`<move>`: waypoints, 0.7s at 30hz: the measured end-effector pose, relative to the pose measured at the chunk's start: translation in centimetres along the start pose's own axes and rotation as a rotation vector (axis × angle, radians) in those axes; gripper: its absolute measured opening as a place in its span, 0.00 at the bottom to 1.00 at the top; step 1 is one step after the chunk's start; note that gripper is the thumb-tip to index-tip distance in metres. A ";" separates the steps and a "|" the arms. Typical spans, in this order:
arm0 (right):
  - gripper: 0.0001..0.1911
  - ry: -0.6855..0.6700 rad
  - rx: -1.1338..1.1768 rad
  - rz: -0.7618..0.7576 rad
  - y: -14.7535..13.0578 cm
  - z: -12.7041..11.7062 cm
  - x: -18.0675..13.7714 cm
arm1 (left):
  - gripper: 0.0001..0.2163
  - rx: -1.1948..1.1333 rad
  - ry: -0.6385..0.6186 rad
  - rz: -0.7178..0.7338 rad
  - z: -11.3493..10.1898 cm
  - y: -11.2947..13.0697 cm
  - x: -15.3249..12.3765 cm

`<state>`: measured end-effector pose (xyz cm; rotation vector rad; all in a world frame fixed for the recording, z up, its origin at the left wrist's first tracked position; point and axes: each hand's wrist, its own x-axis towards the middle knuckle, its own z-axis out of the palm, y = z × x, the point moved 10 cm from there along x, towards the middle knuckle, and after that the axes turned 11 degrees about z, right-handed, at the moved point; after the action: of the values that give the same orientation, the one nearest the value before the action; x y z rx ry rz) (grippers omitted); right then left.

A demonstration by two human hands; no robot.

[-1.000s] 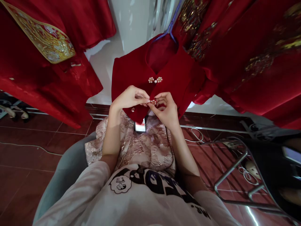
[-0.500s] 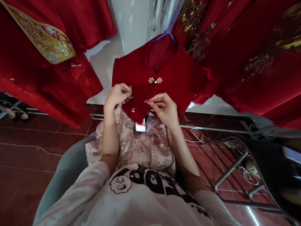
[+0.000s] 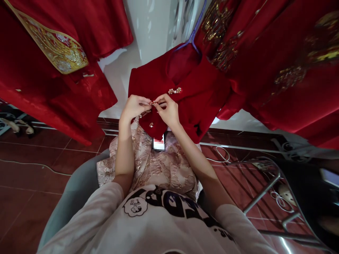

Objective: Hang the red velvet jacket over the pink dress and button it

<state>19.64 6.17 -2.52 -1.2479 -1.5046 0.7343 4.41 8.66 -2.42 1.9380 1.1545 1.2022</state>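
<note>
A dark red jacket (image 3: 201,88) hangs from a purple hanger (image 3: 194,33) in front of me, with a pearl clasp (image 3: 175,90) fastened near its collar. My left hand (image 3: 135,106) pinches the left half of a second clasp on the jacket's front flap. My right hand (image 3: 166,109) pinches the matching right half. The two halves meet between my fingertips. A third small pearl button (image 3: 151,124) shows lower on the flap. Both hands are closed in a pinch on the clasp.
Red embroidered garments hang at the left (image 3: 53,56) and right (image 3: 286,60). A pink brocade fabric (image 3: 159,165) lies on my lap. A grey chair (image 3: 71,197) is under me, a metal rack (image 3: 267,190) at the right, and cables on the red tiled floor (image 3: 31,165).
My right hand moved up and left with its clasp half, pulling the jacket's front across to meet the half in my left hand. One second ago both hands were together lower down.
</note>
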 end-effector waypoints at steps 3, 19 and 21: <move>0.07 0.046 -0.067 -0.052 -0.6 0.1 -0.2 | 0.07 0.025 0.048 0.021 -0.2 -0.1 0.1; 0.06 0.027 -0.172 -0.028 -0.1 0.1 -0.4 | 0.10 0.025 0.055 0.022 0.0 -0.5 0.2; 0.05 0.031 -0.181 -0.031 -0.1 0.1 -0.4 | 0.11 0.029 0.056 0.021 0.0 -0.5 0.2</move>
<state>19.51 5.80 -2.61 -1.3606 -1.5889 0.5657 4.29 9.11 -2.78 1.9537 1.1889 1.2653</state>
